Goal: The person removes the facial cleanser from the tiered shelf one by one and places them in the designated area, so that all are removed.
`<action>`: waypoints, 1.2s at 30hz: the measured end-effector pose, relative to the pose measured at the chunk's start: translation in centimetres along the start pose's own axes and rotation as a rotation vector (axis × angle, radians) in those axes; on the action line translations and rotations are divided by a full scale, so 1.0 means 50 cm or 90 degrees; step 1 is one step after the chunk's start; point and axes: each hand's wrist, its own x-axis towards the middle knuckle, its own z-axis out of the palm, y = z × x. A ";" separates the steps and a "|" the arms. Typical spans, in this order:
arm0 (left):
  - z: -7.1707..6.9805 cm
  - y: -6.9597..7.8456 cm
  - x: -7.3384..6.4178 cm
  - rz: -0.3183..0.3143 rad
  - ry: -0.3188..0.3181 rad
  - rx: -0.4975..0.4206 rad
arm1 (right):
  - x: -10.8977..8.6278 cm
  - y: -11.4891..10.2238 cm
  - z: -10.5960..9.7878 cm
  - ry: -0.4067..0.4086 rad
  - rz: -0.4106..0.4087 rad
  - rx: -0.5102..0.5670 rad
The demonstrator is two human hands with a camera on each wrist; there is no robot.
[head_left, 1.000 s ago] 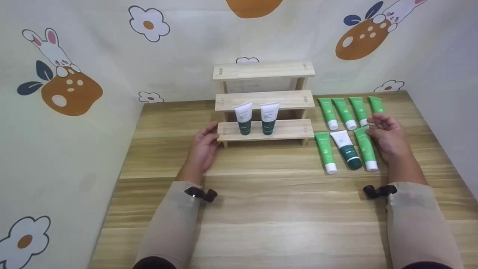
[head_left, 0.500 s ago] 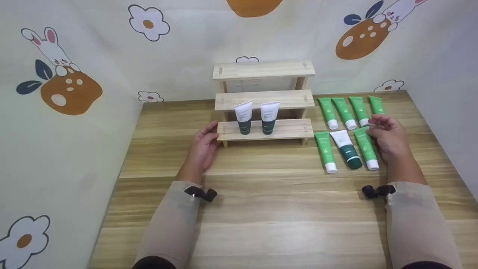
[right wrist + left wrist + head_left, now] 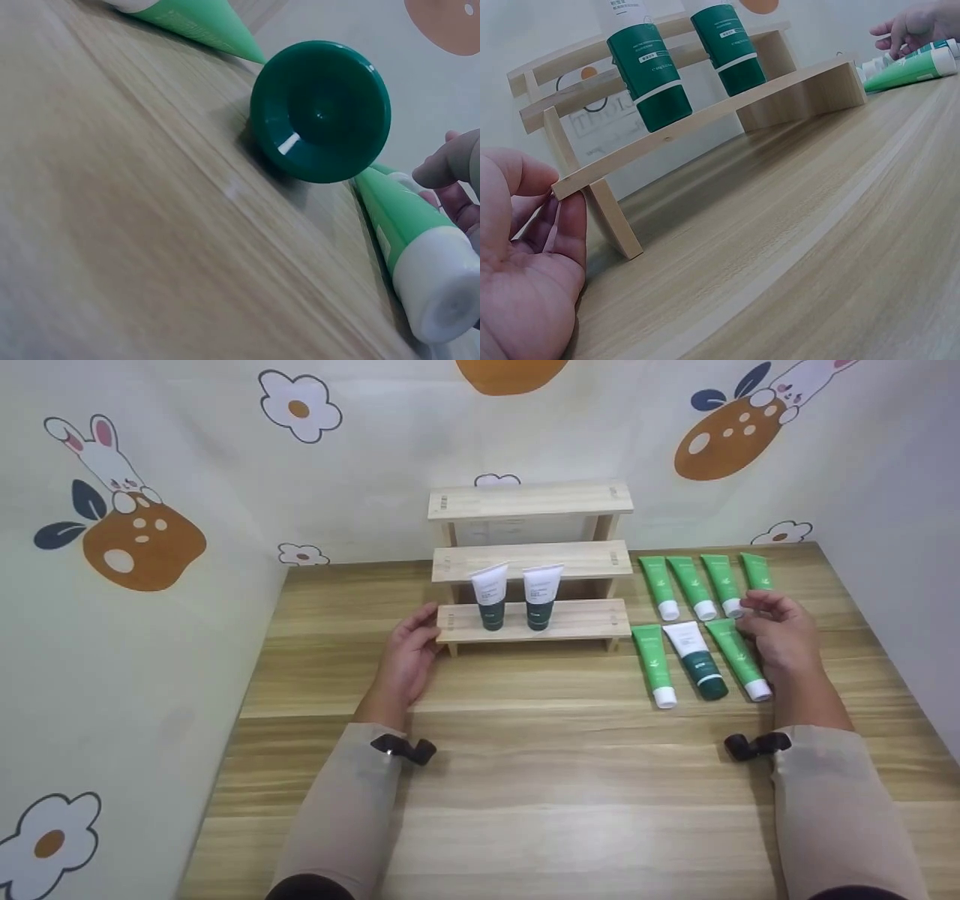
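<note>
A three-tier wooden display stand (image 3: 577,619) stands at the back of the table. My left hand (image 3: 409,652) pinches the left end of its lowest board; in the left wrist view the thumb lies on top and fingers underneath. On that board, two white and dark green squeeze tubes (image 3: 490,596) stand upright on their caps. My right hand (image 3: 784,637) is at the flat end of a lying green squeeze tube (image 3: 739,656), its fingertips at that end's edge. The tube's white cap (image 3: 442,281) points towards me, slanting right.
Another white and dark green tube (image 3: 696,660) lies left of it, its round cap (image 3: 321,112) large in the right wrist view. Beyond it is one more green tube (image 3: 654,660). A row of several green tubes (image 3: 686,581) lies behind, near the back wall (image 3: 375,472).
The green tube at my right hand has turned, its cap swinging right while the flat end shifts slightly left and nearer. My right wrist has edged left; the left hand stays put.
</note>
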 end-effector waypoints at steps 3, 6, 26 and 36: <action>0.000 0.001 0.000 -0.005 0.001 0.001 | 0.001 -0.001 0.002 0.010 0.000 0.002; -0.001 0.003 -0.001 -0.008 0.001 0.005 | -0.001 -0.002 0.004 0.020 -0.006 0.033; -0.002 0.003 -0.003 -0.006 0.003 0.011 | -0.045 -0.049 0.058 -0.032 -0.133 0.259; -0.002 0.001 -0.004 -0.011 -0.001 -0.004 | -0.104 -0.073 0.142 -0.172 -0.220 0.203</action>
